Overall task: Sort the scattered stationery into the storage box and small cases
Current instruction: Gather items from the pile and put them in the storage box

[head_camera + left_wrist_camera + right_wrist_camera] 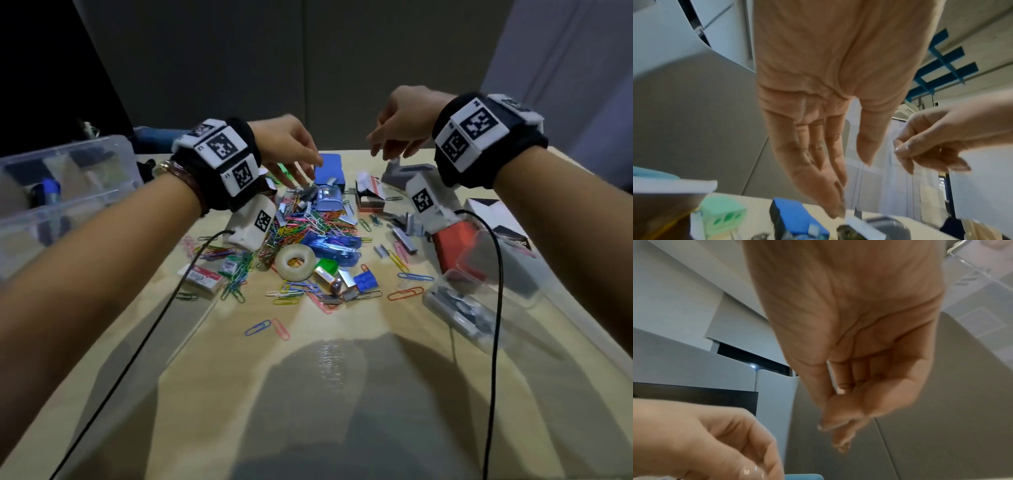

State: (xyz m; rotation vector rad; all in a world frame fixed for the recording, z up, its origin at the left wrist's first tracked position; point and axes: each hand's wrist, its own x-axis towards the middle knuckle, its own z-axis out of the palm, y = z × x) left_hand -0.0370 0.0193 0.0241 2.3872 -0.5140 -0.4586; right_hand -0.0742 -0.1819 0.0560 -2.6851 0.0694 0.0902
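Observation:
My left hand (306, 172) reaches down with straight fingers over a heap of grey staple strips (306, 194) at the back of the pile, the fingertips (837, 212) just above them and holding nothing. My right hand (384, 147) hovers higher at the back right, its fingers (838, 441) loosely curled with nothing seen in them. Coloured paper clips (301, 224) lie heaped mid-table around a tape roll (295, 262), a blue stapler (337, 246) and a blue box (328, 168). The clear storage box (65, 178) stands at the left. A small clear case (479, 301) lies open at the right.
A green sharpener (723, 212) sits left of the blue box (795, 219). More staple strips (404, 233), a red box (452, 243), a black-and-white carton (496, 219), a staple packet (202, 277), a battery (329, 279) and a blue binder clip (365, 281) lie about. Wrist-camera cables hang over the table's near half.

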